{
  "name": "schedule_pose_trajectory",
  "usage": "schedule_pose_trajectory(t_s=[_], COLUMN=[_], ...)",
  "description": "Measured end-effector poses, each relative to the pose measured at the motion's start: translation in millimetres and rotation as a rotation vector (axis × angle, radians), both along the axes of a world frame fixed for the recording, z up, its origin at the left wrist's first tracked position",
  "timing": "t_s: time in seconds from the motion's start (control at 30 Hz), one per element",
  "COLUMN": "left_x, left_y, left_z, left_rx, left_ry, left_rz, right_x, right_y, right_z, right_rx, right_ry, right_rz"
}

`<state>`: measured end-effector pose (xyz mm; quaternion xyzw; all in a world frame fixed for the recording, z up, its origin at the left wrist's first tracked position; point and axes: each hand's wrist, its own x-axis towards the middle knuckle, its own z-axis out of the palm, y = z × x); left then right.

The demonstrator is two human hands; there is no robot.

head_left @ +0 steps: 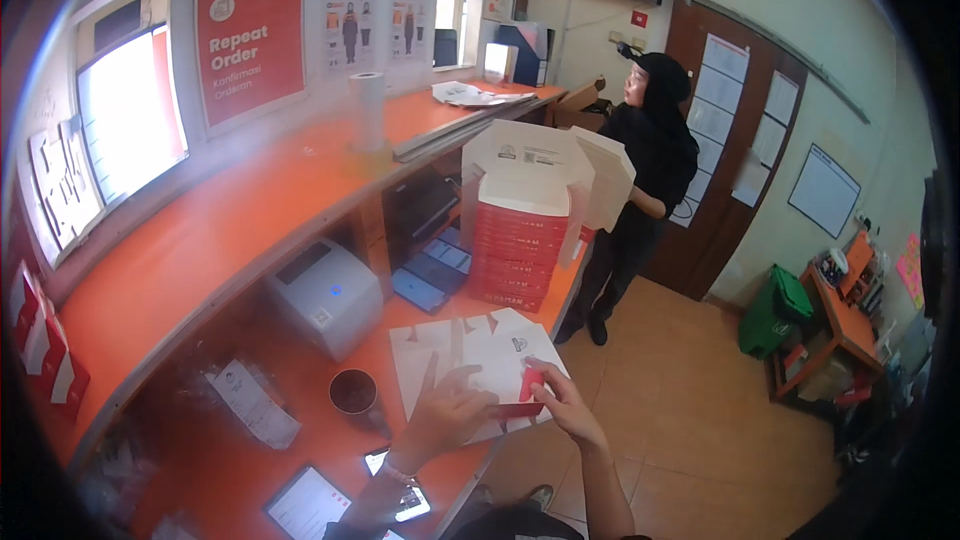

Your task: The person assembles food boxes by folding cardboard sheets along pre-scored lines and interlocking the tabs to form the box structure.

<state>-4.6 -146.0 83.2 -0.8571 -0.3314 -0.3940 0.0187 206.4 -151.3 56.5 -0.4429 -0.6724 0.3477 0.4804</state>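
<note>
A flat carton (pixel 470 340), pale inside with red outer faces, lies on the orange counter in front of me, partly folded. My right hand (pixel 570 408) pinches a small red flap (pixel 533 382) at its right side. Over the near left part of the carton is my left hand (pixel 447 418), fingers apart, close to a folded-up red edge; I cannot tell how firmly it touches. Just beyond rises a tall stack of red cartons (pixel 520 255), topped by unfolded pale cartons (pixel 530 155).
Left of the carton stand a dark cup (pixel 354 392) and a grey label printer (pixel 325 295). A tablet (pixel 308 505), phone (pixel 410 500) and printed slip (pixel 255 405) lie nearby. A person in black (pixel 655 140) stands beyond the stack. A green bin (pixel 775 310) stands far right.
</note>
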Motion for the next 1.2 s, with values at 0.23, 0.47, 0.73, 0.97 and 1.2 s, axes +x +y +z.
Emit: schedule_pose_trajectory(t_s=[0.23, 0.47, 0.73, 0.97, 1.2], left_x=[16, 32, 49, 52, 94], left_y=[52, 63, 56, 27, 5], left_z=[-1, -1, -11, -39, -21], left_rx=[-0.325, -0.713, -0.658, -0.1, -0.42], left_ry=[0.258, -0.043, -0.114, -0.382, -0.682], left_rz=[-0.163, -0.321, -0.313, 0.124, -0.456], right_x=[21, 5, 11, 13, 30], right_y=[-13, 12, 11, -13, -32], right_z=[-41, -35, -36, -25, -36], right_rx=[0.071, 0.142, 0.012, 0.318, 0.382], right_ry=[0.961, 0.154, 0.054, 0.175, 0.125], right_rz=[0.196, -0.35, -0.147, -0.392, -0.924])
